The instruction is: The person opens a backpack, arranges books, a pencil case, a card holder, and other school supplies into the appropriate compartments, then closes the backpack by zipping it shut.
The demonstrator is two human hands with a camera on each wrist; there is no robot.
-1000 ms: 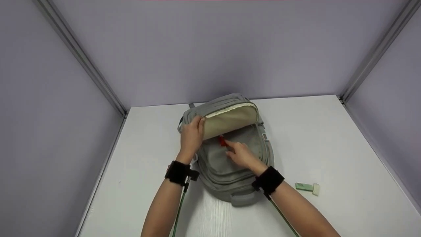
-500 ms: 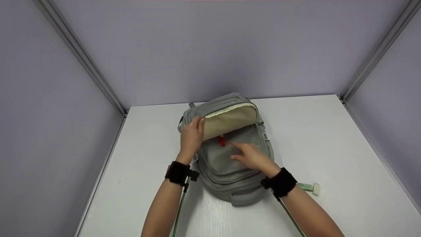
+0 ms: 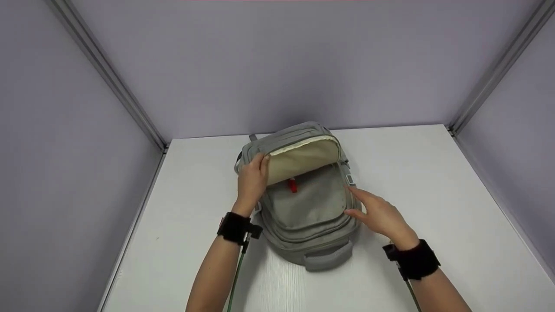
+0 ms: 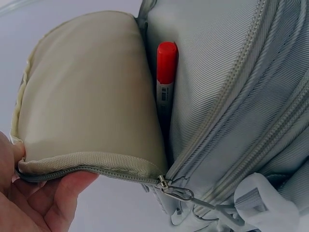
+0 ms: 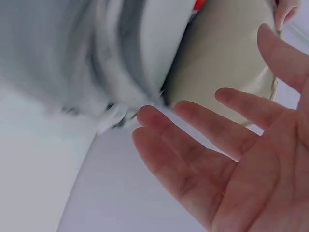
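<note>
The grey backpack lay flat on the white table, between the two hands, with its carry handle toward the person. Its front flap, lined in cream fabric, was folded up and back, so that the compartment stood open beyond both hands.

Inside the open compartment, a marker with a red cap stood tucked in the seam between the cream lining and the grey inner panel. In the left wrist view, the marker showed its red cap uppermost and a white barrel with a barcode label below it; the lower part of the barrel was hidden in the pocket. The marker lay just right of the left hand and well left of the right hand. No other contents could be made out.

The left hand gripped the left edge of the flap, with fingers curled round the zip-trimmed rim, and held it raised. The metal zip pull hung at the corner of the opening, just beside this hand.

The right hand hovered at the right side of the backpack, fingers spread and relaxed, holding nothing. The right wrist view confirmed the open palm; the backpack there was blurred.
</note>
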